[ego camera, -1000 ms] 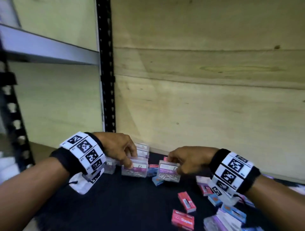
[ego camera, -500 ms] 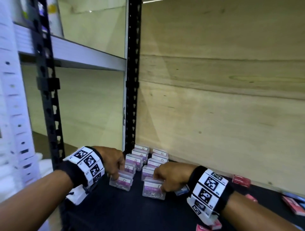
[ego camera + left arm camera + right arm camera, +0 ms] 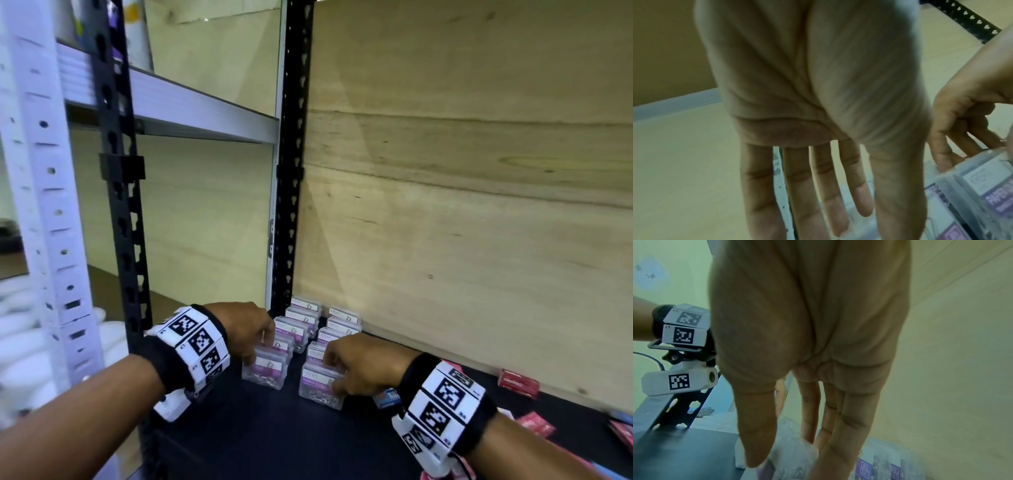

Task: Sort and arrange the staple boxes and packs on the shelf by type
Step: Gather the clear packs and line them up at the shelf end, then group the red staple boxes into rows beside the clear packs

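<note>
Two rows of clear paper clip boxes (image 3: 301, 322) with purple labels stand in the back left corner of the black shelf (image 3: 274, 442). My left hand (image 3: 262, 349) grips the front box of the left row (image 3: 265, 370) from above, fingers on one side and thumb on the other. My right hand (image 3: 334, 373) pinches the front box of the right row (image 3: 317, 389). In the right wrist view that clear box (image 3: 795, 451) sits between thumb and fingers (image 3: 826, 426). Both boxes rest on the shelf. The left wrist view shows my left fingers (image 3: 830, 203) straight and pointing down.
A black perforated post (image 3: 291, 154) rises just behind the rows, beside the plywood back wall (image 3: 462, 222). A blue box (image 3: 387, 399) lies by my right wrist. Red staple boxes (image 3: 517, 382) lie scattered on the right. A grey shelf (image 3: 205, 116) runs above left.
Both hands have carried their paper clip boxes left, away from the scattered packs, and brought them down at the front of the two rows in the corner.
</note>
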{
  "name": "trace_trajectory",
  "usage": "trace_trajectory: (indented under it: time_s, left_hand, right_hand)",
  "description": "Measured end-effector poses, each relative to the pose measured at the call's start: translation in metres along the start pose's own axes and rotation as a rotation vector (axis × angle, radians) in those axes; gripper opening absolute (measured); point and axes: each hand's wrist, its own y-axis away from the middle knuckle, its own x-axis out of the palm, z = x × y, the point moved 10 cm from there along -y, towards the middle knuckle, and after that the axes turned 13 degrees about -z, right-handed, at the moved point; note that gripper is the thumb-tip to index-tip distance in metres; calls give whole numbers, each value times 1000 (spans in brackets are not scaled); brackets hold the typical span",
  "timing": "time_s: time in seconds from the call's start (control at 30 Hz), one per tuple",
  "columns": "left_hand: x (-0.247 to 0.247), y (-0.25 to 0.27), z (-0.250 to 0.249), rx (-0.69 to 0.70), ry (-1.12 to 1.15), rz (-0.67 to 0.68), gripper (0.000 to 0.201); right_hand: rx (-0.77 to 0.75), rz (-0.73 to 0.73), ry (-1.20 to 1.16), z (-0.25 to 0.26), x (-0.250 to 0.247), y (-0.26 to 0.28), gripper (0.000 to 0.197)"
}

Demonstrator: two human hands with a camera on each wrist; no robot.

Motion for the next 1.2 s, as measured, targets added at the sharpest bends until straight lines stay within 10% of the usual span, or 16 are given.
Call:
trace_trajectory:
  time_s: [1.2]
  left_hand:
    - [-30,10,-52,226,29,-242,27]
  right_hand:
    - [19,-111,-137,-50,-33,13,26]
